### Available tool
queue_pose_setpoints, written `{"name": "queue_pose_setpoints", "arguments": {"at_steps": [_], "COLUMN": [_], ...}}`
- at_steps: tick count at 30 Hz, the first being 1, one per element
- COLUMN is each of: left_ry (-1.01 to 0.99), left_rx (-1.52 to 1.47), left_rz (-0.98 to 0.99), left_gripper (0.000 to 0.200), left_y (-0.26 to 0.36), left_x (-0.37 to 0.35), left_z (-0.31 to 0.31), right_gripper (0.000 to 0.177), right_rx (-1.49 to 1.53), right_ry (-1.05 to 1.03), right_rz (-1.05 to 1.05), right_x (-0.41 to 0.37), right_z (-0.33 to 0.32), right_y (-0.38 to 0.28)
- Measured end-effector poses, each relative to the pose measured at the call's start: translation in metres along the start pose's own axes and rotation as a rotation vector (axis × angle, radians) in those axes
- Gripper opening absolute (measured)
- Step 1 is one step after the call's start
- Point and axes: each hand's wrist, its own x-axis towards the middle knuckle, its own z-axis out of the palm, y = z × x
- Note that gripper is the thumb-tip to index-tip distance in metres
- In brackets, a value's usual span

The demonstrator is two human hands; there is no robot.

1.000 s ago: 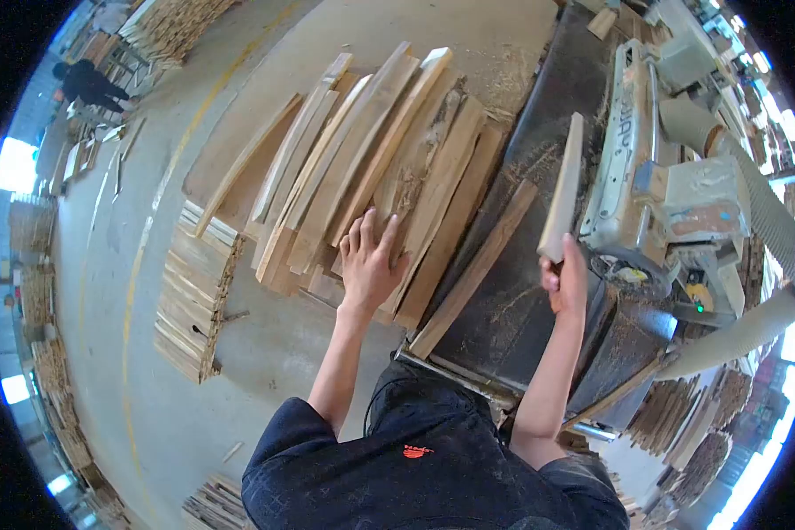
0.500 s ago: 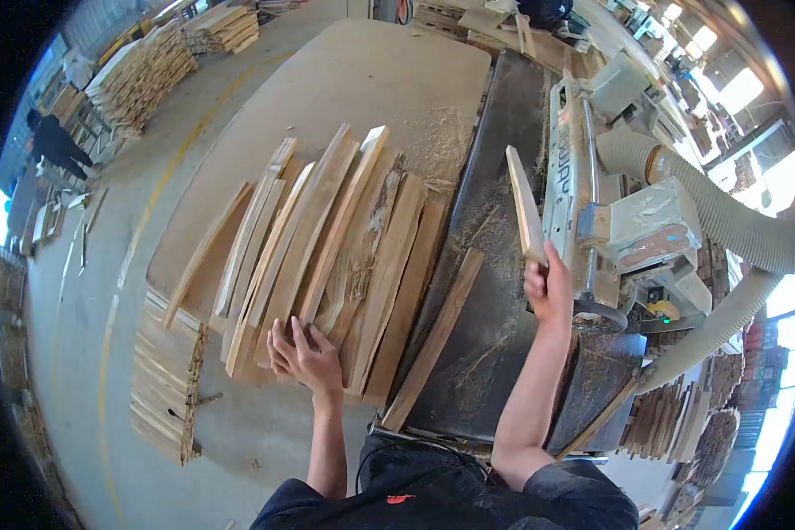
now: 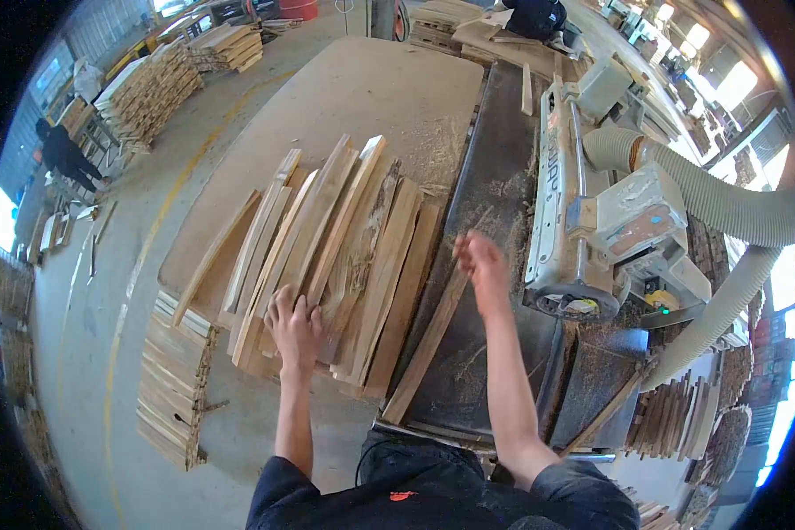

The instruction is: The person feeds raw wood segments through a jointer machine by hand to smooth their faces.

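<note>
A woodworking shop, seen from my remote station: wooden strips [image 3: 314, 208] lie side by side, sawdust [image 3: 508, 187] speckles a black bed [image 3: 462, 358], a ribbed hose [image 3: 729, 205] (thick, cream-coloured) meets a machine [image 3: 549, 212], and stacked boards [image 3: 150, 99] line the floor [image 3: 247, 428].

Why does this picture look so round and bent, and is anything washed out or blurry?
Head view: black corners surround a rounded image and the yellow floor line bows, suggesting a very wide lens; head view: the window at the left edge glares white; head view: the right hand looks slightly soft, while the boards seem fairly crisp.
</note>
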Motion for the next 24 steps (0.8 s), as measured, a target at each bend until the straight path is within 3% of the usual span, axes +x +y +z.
{"name": "queue_pose_setpoints", "arguments": {"at_steps": [1,3,7,10,12,13,15,16,17,19,22,24], "left_ry": [-0.001,0.060,0.021,-0.071,-0.121,-0.129,-0.124,-0.225,-0.242,-0.472,-0.448,-0.443], "left_rx": [0.007,0.014,-0.252,-0.314,-0.780,-0.782,-1.078,-1.195,-1.187,-1.487,-1.592,-1.091], "left_rz": [-0.006,0.257,0.200,0.085,-0.300,-0.294,-0.587,-0.751,-0.748,-0.931,-1.021,-0.785], "left_gripper": [0.033,0.023,0.015,0.015,0.012,0.012,0.015,0.015,0.015,0.027,0.044,0.053], "left_y": [-0.001,-0.011,-0.012,0.003,0.027,0.029,0.029,0.032,0.031,0.024,0.085,0.112], "left_x": [0.005,0.009,0.029,0.032,0.028,0.020,-0.003,-0.017,-0.035,-0.072,-0.107,-0.127], "left_z": [0.001,0.008,-0.017,-0.052,-0.080,-0.083,-0.092,-0.098,-0.089,-0.053,-0.039,-0.046], "right_gripper": [0.035,0.032,0.031,0.029,0.028,0.028,0.029,0.029,0.029,0.029,0.030,0.030], "right_rx": [0.022,0.048,0.025,0.075,0.097,0.099,0.065,0.045,0.055,0.065,0.003,-0.038], "right_ry": [0.035,0.046,0.155,0.141,0.162,0.171,0.140,0.147,0.161,0.137,0.113,0.088], "right_rz": [0.051,0.128,0.262,0.277,0.297,0.296,0.331,0.346,0.352,0.359,0.372,0.345], "right_x": [-0.022,-0.066,-0.136,-0.177,-0.203,-0.215,-0.240,-0.253,-0.265,-0.288,-0.316,-0.337], "right_z": [-0.003,-0.008,-0.026,-0.041,-0.049,-0.052,-0.059,-0.062,-0.065,-0.069,-0.075,-0.075], "right_y": [0.017,0.039,0.066,0.074,0.072,0.072,0.072,0.071,0.071,0.073,0.078,0.070]}}
